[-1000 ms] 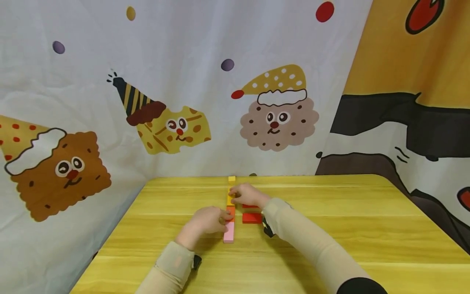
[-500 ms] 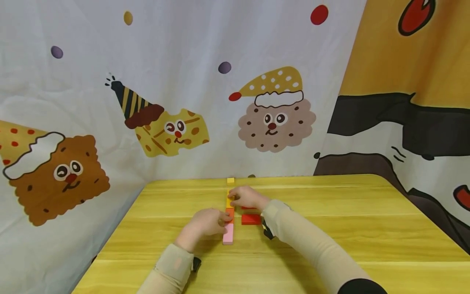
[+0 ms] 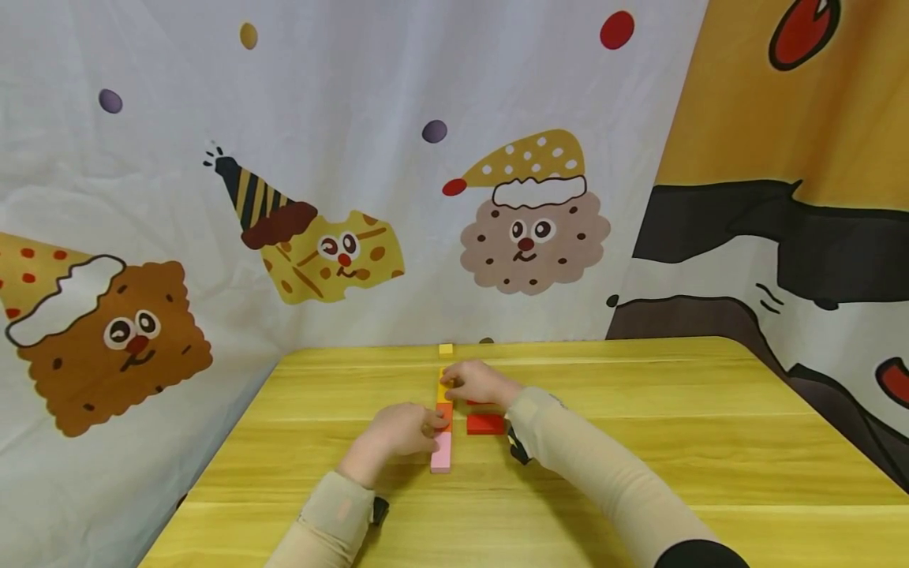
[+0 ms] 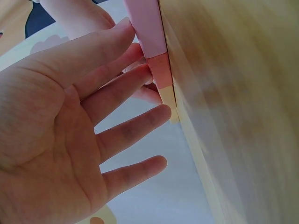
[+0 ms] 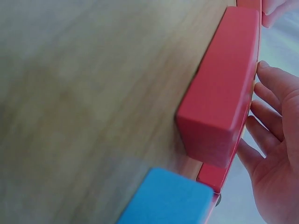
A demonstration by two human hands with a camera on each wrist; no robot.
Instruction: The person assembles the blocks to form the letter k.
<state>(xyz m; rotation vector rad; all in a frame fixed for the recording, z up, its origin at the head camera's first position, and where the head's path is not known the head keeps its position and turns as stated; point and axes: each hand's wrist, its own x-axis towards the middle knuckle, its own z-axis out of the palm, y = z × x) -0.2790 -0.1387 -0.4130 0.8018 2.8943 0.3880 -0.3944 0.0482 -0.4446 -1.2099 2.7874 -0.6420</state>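
Note:
A row of small blocks runs away from me on the wooden table: a pink block nearest, then an orange block, then a yellow-orange block. My left hand touches the row where pink meets orange. In the left wrist view its fingers are spread and fairly straight, the thumb against the pink block. My right hand touches the yellow-orange part of the row, partly covering it. In the right wrist view that hand's fingers reach along the row, loosely extended.
Just right of the row lies a red block, with another red block partly hidden behind it. A yellow block stands at the table's far edge. The right wrist view shows a blue block. A printed curtain hangs behind.
The head view has shifted slightly. Both hands have stayed at the same blocks, and the row looks unchanged.

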